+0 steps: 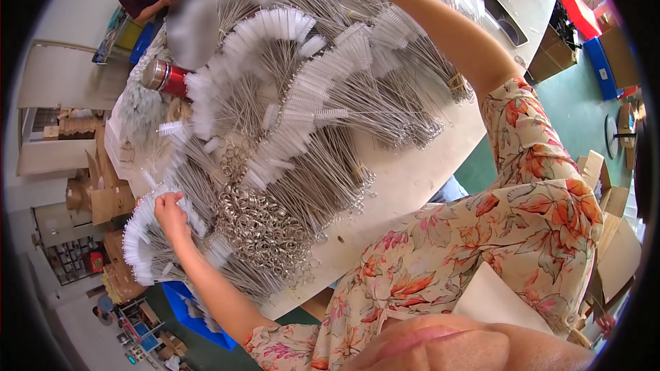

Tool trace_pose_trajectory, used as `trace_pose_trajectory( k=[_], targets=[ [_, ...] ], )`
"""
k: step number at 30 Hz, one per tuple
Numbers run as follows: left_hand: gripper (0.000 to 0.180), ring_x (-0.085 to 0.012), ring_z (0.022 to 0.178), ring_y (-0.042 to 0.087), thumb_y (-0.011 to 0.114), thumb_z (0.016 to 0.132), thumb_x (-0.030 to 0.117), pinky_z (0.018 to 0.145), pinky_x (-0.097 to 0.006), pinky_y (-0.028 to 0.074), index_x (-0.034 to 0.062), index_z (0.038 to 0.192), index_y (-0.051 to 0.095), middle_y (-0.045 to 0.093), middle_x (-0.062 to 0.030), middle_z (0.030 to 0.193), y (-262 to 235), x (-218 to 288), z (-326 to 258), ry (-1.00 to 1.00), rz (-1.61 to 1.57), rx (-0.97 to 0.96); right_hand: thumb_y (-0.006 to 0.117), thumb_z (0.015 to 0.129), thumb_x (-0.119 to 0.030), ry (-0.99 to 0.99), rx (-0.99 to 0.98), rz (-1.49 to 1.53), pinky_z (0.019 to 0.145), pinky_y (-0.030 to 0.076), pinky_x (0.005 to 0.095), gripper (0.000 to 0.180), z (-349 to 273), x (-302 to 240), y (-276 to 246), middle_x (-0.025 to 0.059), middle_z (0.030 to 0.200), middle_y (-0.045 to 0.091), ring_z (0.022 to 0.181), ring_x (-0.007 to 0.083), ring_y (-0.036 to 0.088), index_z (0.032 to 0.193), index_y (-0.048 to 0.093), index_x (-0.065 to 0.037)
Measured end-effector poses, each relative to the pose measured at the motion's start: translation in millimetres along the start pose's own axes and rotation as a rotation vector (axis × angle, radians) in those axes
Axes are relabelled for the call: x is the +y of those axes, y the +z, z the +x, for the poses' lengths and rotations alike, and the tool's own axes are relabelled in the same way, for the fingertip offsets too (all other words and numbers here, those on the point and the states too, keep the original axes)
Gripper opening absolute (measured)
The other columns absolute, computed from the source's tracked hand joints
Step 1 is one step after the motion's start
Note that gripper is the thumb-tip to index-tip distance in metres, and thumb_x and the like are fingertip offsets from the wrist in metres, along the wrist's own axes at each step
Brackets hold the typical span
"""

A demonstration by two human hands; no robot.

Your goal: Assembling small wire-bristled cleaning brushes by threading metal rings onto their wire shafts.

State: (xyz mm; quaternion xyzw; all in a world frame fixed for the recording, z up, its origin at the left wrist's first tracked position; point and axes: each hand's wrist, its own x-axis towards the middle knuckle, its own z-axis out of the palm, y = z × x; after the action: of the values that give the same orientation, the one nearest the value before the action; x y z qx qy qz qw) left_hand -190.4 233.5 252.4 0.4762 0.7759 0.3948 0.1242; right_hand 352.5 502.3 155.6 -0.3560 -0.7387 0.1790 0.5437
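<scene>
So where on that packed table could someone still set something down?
Mainly the bare strip of tabletop along the near edge, between the wire ends of the brush bundles and the floral shirt. A sliver also shows right of the dark flat tray. The middle and left are crowded with brushes and heaped metal rings.

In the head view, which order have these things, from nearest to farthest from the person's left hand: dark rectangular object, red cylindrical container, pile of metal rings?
From the left hand:
1. Pile of metal rings: just to its right.
2. Red cylindrical container: farther up the table, on the left side.
3. Dark rectangular object: across the table, upper right.
</scene>
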Motion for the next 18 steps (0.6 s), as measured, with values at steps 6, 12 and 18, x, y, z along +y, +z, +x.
trace_pose_trajectory(
  k=[6, 12, 18],
  targets=[
    [0.028, -0.0017, 0.045, 0.032, 0.055, 0.09, 0.016, 0.035, -0.016, 0.022, 0.0057, 0.115, 0.054, 0.054, 0.0017, 0.078, -14.5, -2.2, -41.3, -0.179, -0.619, 0.051, 0.065, 0.066, -0.035, 0.424, -0.236, -0.687, 0.069, 0.048, 0.0403, 0.026, -21.4, -64.5, 20.6, 0.0075, 0.083, 0.065, 0.083, 0.028, 0.062, 0.082, 0.067, -0.015],
    [0.024, -0.0013, 0.045, 0.032, 0.052, 0.092, 0.021, 0.036, -0.016, 0.021, 0.0018, 0.106, 0.058, 0.048, 0.0026, 0.073, -10.5, -4.3, -118.8, -0.134, -0.623, -0.091, 0.066, 0.064, -0.034, 0.473, -0.275, -0.659, 0.071, 0.048, 0.0406, 0.025, -21.6, -48.2, 23.3, 0.0051, 0.086, 0.066, 0.083, 0.0262, 0.062, 0.081, 0.067, -0.017],
    [0.026, -0.0032, 0.055, 0.037, 0.052, 0.093, 0.021, 0.042, -0.018, 0.026, -0.0027, 0.1, 0.059, 0.046, 0.001, 0.07, 12.2, -18.9, -171.5, -0.22, -0.853, -0.172, 0.056, 0.071, -0.026, 0.304, -0.164, -0.773, 0.064, 0.051, 0.0437, 0.022, -9.6, -58.2, 16.7, 0.0145, 0.075, 0.064, 0.071, 0.0324, 0.063, 0.079, 0.067, -0.009]
  ],
)
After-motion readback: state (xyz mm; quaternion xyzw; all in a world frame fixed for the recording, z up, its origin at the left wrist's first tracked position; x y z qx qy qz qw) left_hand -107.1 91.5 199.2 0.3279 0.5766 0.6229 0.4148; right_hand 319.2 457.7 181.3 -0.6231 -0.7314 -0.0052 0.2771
